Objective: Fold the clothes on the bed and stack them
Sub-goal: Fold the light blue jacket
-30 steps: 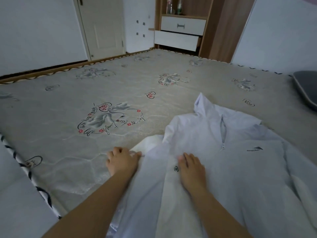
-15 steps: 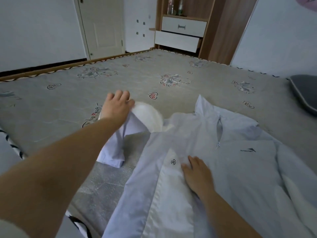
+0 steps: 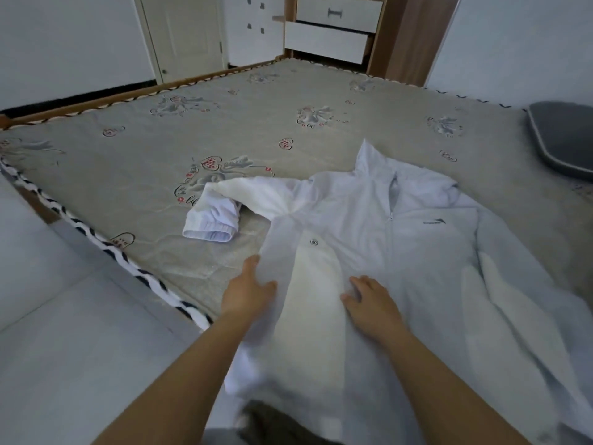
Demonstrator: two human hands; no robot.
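Left hand [image 3: 248,292] grips the near side edge of the pale lavender zip-front jacket [image 3: 401,252]; right hand [image 3: 372,303] lies flat on its front. Jacket spread by bed's [image 3: 128,175] near edge. Risk: outflung sleeve [image 3: 221,207] bunches, skewing the fold.
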